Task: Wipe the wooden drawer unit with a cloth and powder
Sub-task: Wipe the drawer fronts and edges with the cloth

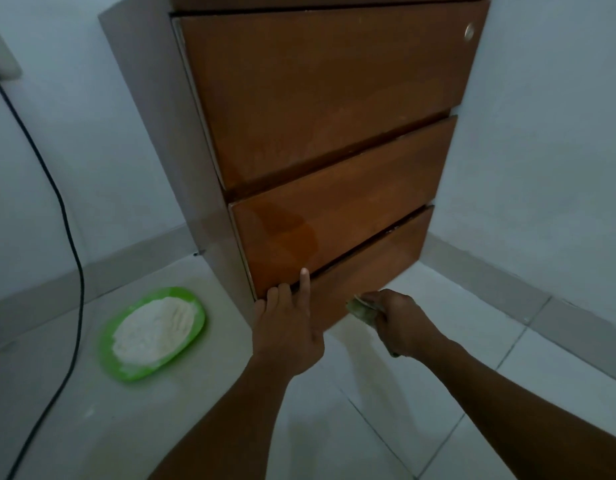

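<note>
The wooden drawer unit [320,109] stands against a pale wall, its brown drawer fronts stacked one above another. My left hand [287,332] rests on the lower left corner of the middle drawer front, index finger stretched up along the wood, other fingers hooked at the gap above the bottom drawer. My right hand [400,323] is closed around a bunched greenish cloth [362,310] pressed against the bottom drawer front [372,268]. A green plate [126,370] heaped with white powder [154,330] lies on the floor to the left of the unit.
A black cable [69,237] runs from a wall socket [3,55] at the far left down across the floor tiles. White walls meet behind and to the right of the unit. A round lock [469,31] sits on the top right of the big drawer.
</note>
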Available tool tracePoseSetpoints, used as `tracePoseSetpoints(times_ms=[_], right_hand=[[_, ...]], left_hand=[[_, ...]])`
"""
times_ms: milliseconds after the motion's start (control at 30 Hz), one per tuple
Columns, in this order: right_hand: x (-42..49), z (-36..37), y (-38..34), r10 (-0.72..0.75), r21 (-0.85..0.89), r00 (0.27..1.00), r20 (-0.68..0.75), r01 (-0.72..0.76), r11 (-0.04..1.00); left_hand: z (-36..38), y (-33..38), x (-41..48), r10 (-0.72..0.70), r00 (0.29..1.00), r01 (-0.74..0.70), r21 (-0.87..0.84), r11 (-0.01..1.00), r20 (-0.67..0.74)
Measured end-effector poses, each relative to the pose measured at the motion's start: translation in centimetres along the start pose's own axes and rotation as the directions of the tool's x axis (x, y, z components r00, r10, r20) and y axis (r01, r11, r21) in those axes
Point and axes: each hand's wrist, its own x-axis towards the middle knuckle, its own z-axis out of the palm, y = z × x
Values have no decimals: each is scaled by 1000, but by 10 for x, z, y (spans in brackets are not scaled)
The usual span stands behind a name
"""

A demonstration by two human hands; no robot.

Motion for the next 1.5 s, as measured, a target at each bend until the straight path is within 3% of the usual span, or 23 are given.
tracePoseSetpoints(times_ms=[167,367,733,1067,1300,1500], right_hand=[[0,4,4,-47,30,995,-88,50,998],[-14,-1,9,57,192,950,-306,3,981],[-21,13,10,132,283,954,-270,-52,958],[-15,-4,4,34,251,887,-460,93,963],[-12,28,-14,-343,-3,808,-478,389,921],[-4,79,-48,-657,-282,739,-147,605,744]], left_hand=[[-3,2,6,-8,1000,8,-6,1000,0],[-6,3,8,-26,1000,25,-57,998,-4],[1,13,1,-106,994,107,-77,991,21],[-6,23,6,-82,984,93,-63,994,159],[1,-7,-41,57,998,-56,-108,993,4],[17,-26,-79,58,997,-65,-143,988,-58]])
